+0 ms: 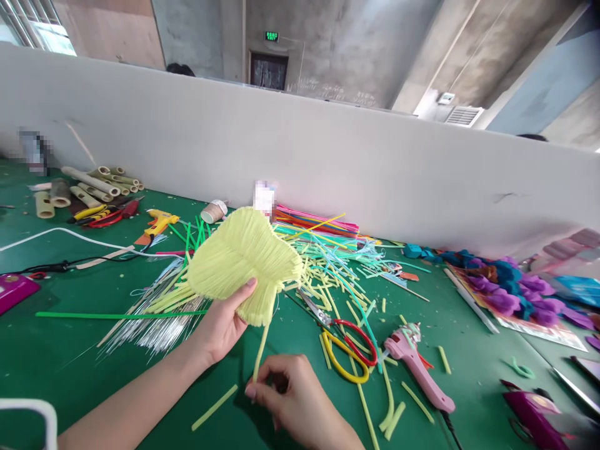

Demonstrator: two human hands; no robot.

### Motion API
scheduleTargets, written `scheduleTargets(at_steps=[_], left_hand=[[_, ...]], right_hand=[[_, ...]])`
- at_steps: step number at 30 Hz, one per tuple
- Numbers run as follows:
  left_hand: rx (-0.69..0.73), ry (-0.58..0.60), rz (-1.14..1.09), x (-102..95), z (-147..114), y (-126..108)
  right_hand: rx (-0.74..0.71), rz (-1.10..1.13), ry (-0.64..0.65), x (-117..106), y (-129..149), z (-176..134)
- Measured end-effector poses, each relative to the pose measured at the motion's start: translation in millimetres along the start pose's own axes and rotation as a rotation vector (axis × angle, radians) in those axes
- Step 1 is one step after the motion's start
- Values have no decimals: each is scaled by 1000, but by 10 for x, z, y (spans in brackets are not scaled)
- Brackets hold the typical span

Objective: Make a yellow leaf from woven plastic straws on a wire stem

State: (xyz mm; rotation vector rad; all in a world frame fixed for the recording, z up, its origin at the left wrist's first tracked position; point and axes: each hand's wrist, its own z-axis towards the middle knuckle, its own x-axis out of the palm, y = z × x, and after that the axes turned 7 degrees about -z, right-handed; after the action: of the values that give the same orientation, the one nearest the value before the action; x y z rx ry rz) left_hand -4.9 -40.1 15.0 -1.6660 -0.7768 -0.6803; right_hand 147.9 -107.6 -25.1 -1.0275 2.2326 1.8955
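Observation:
My left hand [229,325] is closed around the lower part of a pale yellow, leaf-shaped piece made of fuzzy pipe cleaners [244,256], its thumb on the front. The piece is held upright above the table, with ridges fanning out from a middle line. A thin yellow pipe cleaner stem [261,353] hangs from its bottom edge. My right hand [290,394] pinches the lower end of that stem between thumb and fingertips. Scissors with red and yellow handles [349,350] lie just right of the piece, and a cut yellow strip [214,407] lies left of my right hand.
Cut pipe cleaners [323,275] and wires [164,319] are scattered behind my hands. A pink glue gun [419,369] lies right, a yellow one [162,222] back left, near bamboo tubes [94,187]. Purple and blue fuzzy pieces [510,287] lie far right. A white partition [375,162] stands behind.

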Motion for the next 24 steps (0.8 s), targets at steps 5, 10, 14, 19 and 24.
scheduleTargets(at_steps=[5, 10, 14, 19, 24], left_hand=[[74, 0, 78, 21, -28, -41], [90, 20, 156, 4, -67, 3], [29, 82, 207, -35, -85, 74], [41, 113, 282, -37, -74, 96], [121, 127, 369, -91, -86, 124]], right_hand=[[-54, 22, -119, -83, 49, -17], [-204, 330, -296, -181, 126, 36], [-239, 555, -313, -156, 173, 77], [-175, 602, -355, -131, 177, 76], [-151, 672, -370, -150, 210, 78]])
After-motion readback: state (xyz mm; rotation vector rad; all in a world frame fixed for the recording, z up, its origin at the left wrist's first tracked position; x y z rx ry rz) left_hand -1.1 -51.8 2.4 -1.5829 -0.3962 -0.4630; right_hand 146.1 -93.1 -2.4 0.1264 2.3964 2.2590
